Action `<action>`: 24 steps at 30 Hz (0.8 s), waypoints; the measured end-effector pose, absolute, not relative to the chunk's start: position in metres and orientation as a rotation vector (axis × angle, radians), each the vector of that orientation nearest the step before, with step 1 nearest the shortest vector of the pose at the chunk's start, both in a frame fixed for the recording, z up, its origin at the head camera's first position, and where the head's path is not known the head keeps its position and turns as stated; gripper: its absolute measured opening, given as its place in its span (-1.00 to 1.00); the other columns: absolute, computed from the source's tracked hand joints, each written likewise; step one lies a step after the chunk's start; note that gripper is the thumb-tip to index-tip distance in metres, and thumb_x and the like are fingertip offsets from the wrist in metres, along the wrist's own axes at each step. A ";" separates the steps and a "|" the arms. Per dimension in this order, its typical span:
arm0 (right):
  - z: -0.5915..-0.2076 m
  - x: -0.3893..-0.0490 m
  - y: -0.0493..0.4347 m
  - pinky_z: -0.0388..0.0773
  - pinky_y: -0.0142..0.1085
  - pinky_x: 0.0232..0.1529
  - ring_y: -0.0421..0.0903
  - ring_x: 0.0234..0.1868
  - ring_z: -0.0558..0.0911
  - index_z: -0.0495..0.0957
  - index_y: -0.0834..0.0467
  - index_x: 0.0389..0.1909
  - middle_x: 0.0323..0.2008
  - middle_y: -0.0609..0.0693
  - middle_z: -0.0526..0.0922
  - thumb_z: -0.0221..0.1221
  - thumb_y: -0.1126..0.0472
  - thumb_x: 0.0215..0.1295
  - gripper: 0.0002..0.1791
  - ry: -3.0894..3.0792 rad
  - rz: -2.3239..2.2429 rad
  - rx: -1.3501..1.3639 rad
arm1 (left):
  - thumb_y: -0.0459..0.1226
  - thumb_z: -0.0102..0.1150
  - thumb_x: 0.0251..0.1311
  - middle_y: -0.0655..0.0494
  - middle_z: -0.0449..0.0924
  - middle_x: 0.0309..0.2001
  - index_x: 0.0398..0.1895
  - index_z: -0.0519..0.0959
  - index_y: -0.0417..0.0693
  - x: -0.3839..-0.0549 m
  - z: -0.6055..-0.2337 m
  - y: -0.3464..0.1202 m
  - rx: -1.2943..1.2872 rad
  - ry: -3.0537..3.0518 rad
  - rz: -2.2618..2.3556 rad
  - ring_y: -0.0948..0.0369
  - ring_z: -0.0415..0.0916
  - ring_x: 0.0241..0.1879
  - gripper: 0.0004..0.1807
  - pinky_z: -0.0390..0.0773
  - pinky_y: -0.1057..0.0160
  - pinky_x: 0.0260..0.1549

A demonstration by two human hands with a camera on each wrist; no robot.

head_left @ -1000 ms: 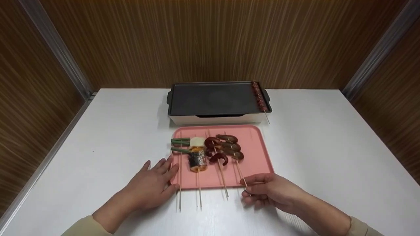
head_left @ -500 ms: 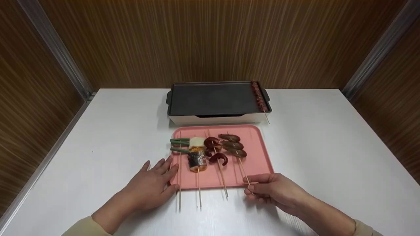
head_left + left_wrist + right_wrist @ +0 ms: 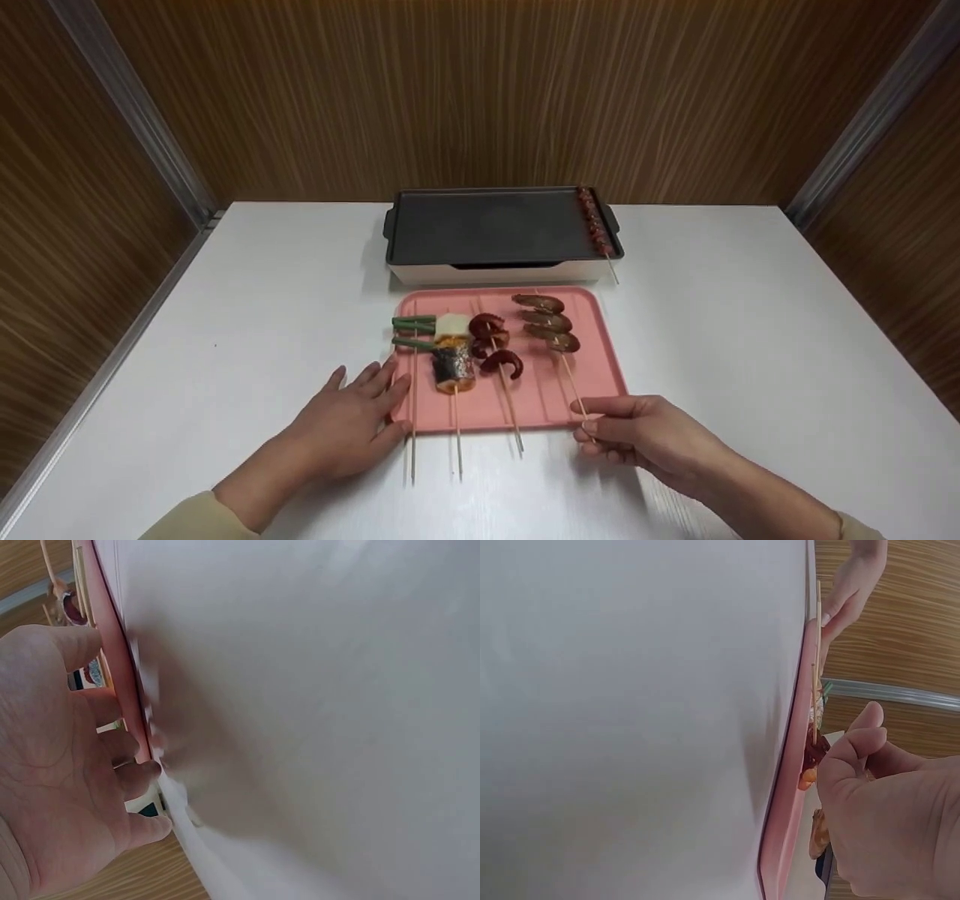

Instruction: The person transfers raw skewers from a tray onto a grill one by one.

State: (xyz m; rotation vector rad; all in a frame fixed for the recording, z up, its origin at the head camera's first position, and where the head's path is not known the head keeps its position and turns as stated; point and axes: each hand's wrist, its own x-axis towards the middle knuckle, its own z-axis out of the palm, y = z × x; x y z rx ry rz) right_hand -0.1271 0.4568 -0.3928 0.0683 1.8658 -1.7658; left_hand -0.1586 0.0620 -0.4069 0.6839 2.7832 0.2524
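Note:
My right hand pinches the bare end of a skewer of brown, elongated pieces between thumb and fingers. This skewer is over the right part of a pink tray. My left hand rests at the tray's front left corner, its spread fingers touching the rim in the left wrist view. To the left of the held skewer are a skewer of dark red, curled tentacle-like pieces, one with a silvery fish-like chunk and a white block, and one with green stalks.
Behind the tray stands a black griddle on a cream base. A skewer of red meat chunks lies along its right side, stick overhanging the front. Wood-patterned walls enclose the white table.
My right hand has moved right and slightly away from me, carrying the skewer of brown pieces off from the tentacle-like pieces. My left hand has stayed at the tray corner.

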 end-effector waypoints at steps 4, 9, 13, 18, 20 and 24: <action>-0.389 -0.128 0.459 0.61 -0.39 -0.20 -0.12 -0.15 0.78 0.42 0.43 0.45 -0.09 0.11 0.80 0.21 0.26 0.55 -0.44 1.876 -1.775 0.072 | 0.17 -0.11 0.60 -0.12 0.08 0.67 0.63 0.31 -0.09 -0.158 -0.406 0.062 0.696 2.786 0.264 -0.15 0.05 0.63 -0.25 -0.02 -0.41 0.51; -0.382 -0.130 0.464 0.62 -0.40 -0.17 -0.13 -0.14 0.77 0.40 0.46 0.45 -0.08 0.09 0.79 0.20 0.26 0.56 -0.43 1.889 -1.798 0.027 | 0.17 -0.13 0.60 -0.13 0.09 0.66 0.63 0.32 -0.10 -0.158 -0.406 0.061 0.701 2.787 0.260 -0.16 0.06 0.63 -0.24 -0.01 -0.41 0.50; -0.374 -0.134 0.468 0.62 -0.40 -0.14 -0.17 -0.12 0.76 0.42 0.44 0.44 -0.10 0.04 0.79 0.21 0.25 0.56 -0.44 1.913 -1.807 0.009 | 0.18 -0.14 0.60 -0.13 0.08 0.67 0.63 0.32 -0.11 -0.158 -0.406 0.061 0.694 2.780 0.261 -0.16 0.06 0.63 -0.24 -0.01 -0.42 0.50; -0.362 -0.146 0.471 0.66 -0.37 -0.08 -0.16 -0.11 0.77 0.43 0.46 0.43 -0.11 0.02 0.80 0.23 0.26 0.55 -0.45 1.930 -1.843 0.002 | 0.18 -0.15 0.60 -0.13 0.08 0.67 0.63 0.31 -0.11 -0.157 -0.406 0.061 0.702 2.783 0.271 -0.16 0.06 0.63 -0.24 -0.01 -0.42 0.50; -0.358 -0.151 0.472 0.68 -0.36 -0.06 -0.16 -0.11 0.78 0.43 0.47 0.42 -0.10 0.04 0.80 0.24 0.27 0.55 -0.45 1.933 -1.864 -0.002 | 0.18 -0.15 0.60 -0.13 0.07 0.67 0.63 0.31 -0.10 -0.157 -0.407 0.061 0.703 2.785 0.270 -0.16 0.05 0.63 -0.24 -0.01 -0.41 0.50; -0.347 -0.163 0.472 0.69 -0.36 -0.04 -0.16 -0.10 0.79 0.42 0.49 0.42 -0.10 0.06 0.81 0.22 0.30 0.56 -0.47 1.947 -1.898 0.015 | 0.18 -0.14 0.60 -0.13 0.07 0.67 0.63 0.31 -0.10 -0.158 -0.408 0.060 0.706 2.786 0.270 -0.16 0.06 0.63 -0.24 -0.02 -0.41 0.51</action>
